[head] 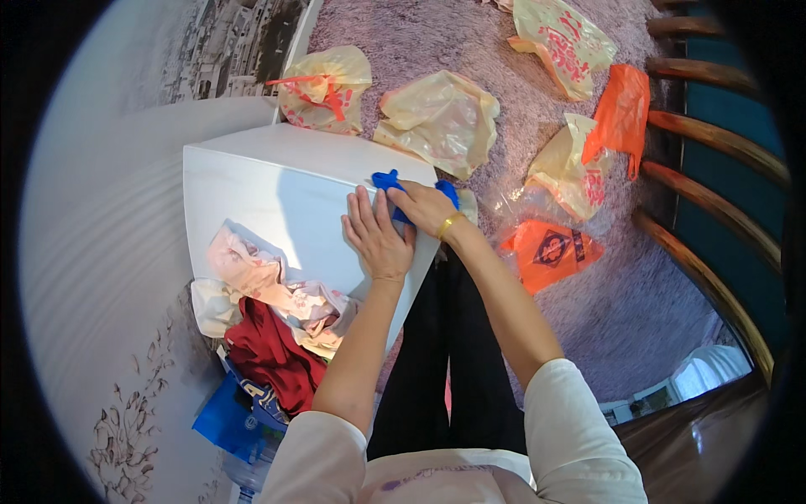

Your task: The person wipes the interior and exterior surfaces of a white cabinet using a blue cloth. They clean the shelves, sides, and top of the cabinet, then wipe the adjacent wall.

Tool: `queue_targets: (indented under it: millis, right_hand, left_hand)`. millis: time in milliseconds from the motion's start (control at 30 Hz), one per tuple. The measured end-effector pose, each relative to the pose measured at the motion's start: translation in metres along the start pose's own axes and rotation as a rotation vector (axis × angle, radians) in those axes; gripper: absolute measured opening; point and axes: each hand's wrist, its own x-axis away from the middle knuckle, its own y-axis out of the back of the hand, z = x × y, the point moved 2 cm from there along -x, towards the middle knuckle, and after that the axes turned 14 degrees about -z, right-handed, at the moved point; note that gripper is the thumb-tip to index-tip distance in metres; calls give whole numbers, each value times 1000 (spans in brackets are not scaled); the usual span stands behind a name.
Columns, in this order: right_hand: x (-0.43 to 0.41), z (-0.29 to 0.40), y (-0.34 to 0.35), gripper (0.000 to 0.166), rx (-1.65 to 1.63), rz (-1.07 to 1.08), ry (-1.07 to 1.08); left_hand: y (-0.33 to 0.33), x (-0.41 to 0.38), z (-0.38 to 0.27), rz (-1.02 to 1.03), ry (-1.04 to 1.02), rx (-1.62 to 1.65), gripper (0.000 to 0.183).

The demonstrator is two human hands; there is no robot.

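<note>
A white cabinet stands in front of me, partly sunlit on top. My left hand lies flat on that top close to its right edge, fingers stretched out and holding nothing. Just beside it, my right hand grips a bright blue cloth at the cabinet's edge. Part of the cloth shows past the fingers on both sides; the rest is hidden under the hand. A yellow band circles the right wrist. Crumpled pink patterned fabric rests on the cabinet top left of my hands.
Dark red fabric and a blue bag are at lower left. Yellowish plastic bags lie on the purple carpet, with an orange bag and a red-orange bag. Curved wooden bars line the right side.
</note>
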Motion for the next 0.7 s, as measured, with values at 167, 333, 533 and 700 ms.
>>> queue_targets:
  millis: [167, 333, 533, 700]
  right_hand:
    - [-27, 6, -12, 59, -203, 211, -82]
    - [-40, -8, -14, 67, -286, 393, -255]
    - [-47, -20, -21, 54, -150, 446, -140]
    - [-39, -37, -28, 49, -386, 494, 87]
  left_hand:
    - [0, 0, 5, 44, 65, 63, 65]
    - [5, 0, 12, 74, 111, 146, 62]
    - [12, -22, 10, 183, 34, 101, 58]
    - [12, -67, 12, 380, -146, 46, 46]
